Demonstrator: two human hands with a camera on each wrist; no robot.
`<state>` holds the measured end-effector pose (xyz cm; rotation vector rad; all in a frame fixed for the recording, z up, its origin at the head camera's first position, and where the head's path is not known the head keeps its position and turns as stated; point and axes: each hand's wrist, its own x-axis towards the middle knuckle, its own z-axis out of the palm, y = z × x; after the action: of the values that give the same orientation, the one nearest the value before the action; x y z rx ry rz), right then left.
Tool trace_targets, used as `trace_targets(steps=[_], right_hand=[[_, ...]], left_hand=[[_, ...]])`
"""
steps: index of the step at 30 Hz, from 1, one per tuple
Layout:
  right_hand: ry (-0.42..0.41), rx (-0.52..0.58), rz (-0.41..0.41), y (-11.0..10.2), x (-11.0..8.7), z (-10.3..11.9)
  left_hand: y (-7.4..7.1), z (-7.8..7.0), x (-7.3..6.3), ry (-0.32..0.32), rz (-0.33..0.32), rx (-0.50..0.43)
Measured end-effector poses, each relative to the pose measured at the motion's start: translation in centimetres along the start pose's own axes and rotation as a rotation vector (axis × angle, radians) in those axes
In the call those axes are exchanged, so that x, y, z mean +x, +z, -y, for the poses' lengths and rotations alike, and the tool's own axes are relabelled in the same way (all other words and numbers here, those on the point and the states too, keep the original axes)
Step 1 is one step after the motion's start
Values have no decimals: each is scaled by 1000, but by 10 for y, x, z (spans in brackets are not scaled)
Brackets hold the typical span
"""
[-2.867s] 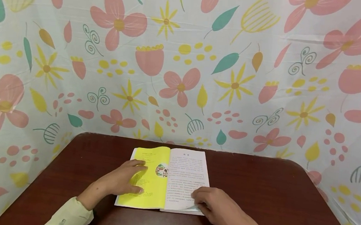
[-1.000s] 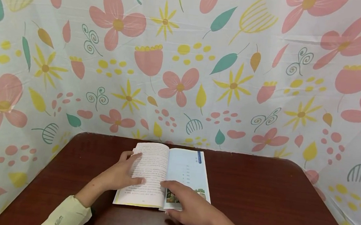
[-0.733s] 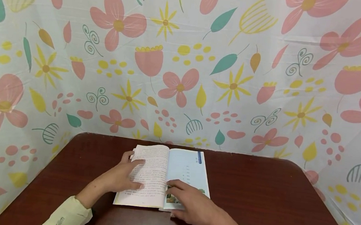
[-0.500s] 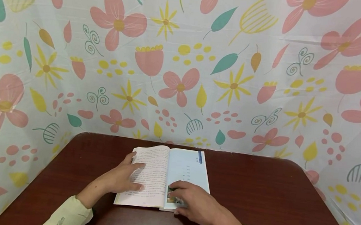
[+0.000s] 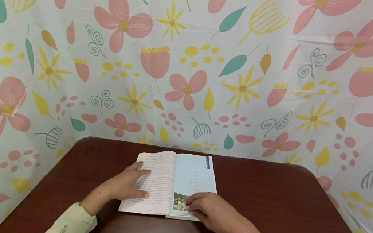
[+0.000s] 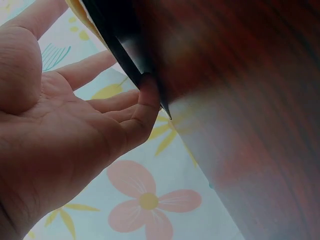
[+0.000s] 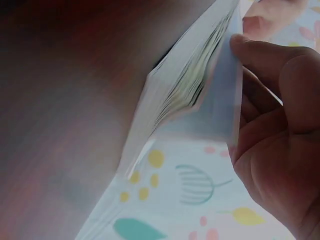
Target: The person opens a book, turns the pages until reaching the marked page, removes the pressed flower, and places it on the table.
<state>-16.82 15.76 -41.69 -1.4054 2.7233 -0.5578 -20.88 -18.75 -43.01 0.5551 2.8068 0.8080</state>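
Observation:
An open book [image 5: 157,189] lies on the table, with printed text on its left page and a pale blue right page [image 5: 187,167] that has a small colour picture [image 5: 178,201] near the bottom. Spread over the left page's outer part is my left hand [image 5: 122,185], fingers extended and thumb resting on the text. My right hand [image 5: 218,213] is at the right page's lower outer corner. In the right wrist view, the thumb and fingers pinch a raised leaf [image 7: 220,112], which stands away from the page block [image 7: 177,87]. The left wrist view shows the left palm [image 6: 65,135] beside the book's dark edge.
A dark reddish-brown table [image 5: 275,196] with rounded far corners supports the book. Behind and around it hangs a white curtain [image 5: 186,123] printed with pink flowers, yellow blooms and green leaves.
A yellow left page and white text page gave way to a text page and a blue page. My right hand then moved from the spine to the right page's lower corner. The left hand stayed put.

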Motion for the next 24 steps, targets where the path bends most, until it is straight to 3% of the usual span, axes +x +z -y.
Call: trace_targets(steps=[9,11,14,17,20,24], right_hand=[[110,50,-81,-10,-31,-20],[196,29,-120,-11,-34,-22],[388,12,-190,-10,-34,-21],[538,136,-272,-7,-29,-18],[542,335,-338,-5,-25,-13],[423,508,-349,-2,-18,-4]], left_hand=[[0,1,-1,20,7,-18],[0,1,-1,22,7,-16],[0,2,-2,23,7,-11],[0,2,-2,26,9,-9],[1,2,-1,34,4,-1],[0,2,-1,50,-5,17]])
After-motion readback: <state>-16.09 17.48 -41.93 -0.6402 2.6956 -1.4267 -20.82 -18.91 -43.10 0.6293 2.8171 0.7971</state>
